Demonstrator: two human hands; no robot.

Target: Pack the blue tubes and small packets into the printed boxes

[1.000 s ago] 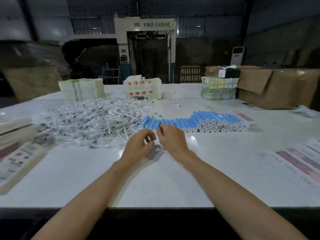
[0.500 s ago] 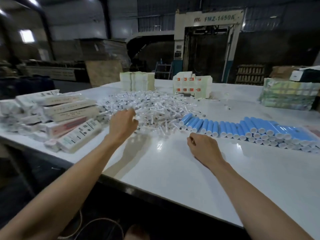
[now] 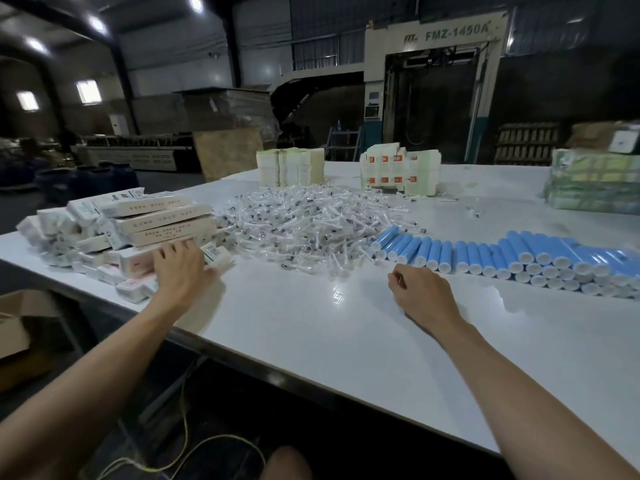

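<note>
Dim warehouse space stretches behind a broad white table (image 3: 311, 341), glossy enough to throw back a ceiling lamp. A tall machine marked FMZ-1450A (image 3: 433, 81) stands beyond its far edge. Two blocks of flat folded cartons (image 3: 291, 166) sit at the far side, and a brown cardboard box (image 3: 14, 327) sits on the floor at the left.

The printed boxes (image 3: 138, 223) are long, narrow and pale. They are piled loosely at the table's left edge, lying flat with their length running roughly left to right. Beside them the small packets (image 3: 311, 226) form a crinkly, clear plastic heap.

To the right, the blue tubes (image 3: 502, 254) lie on their sides in a row, smooth cylinders packed side by side. Their white caps face the near edge and their length points away across the table. At the right end they stack several deep.

The left hand (image 3: 183, 268) rests on a front box, fingers spread and fairly straight. The right hand (image 3: 422, 292) rests on the table just before the tubes, fingers curled in, thumb against forefinger. Whether it pinches anything is too small to tell.
</note>
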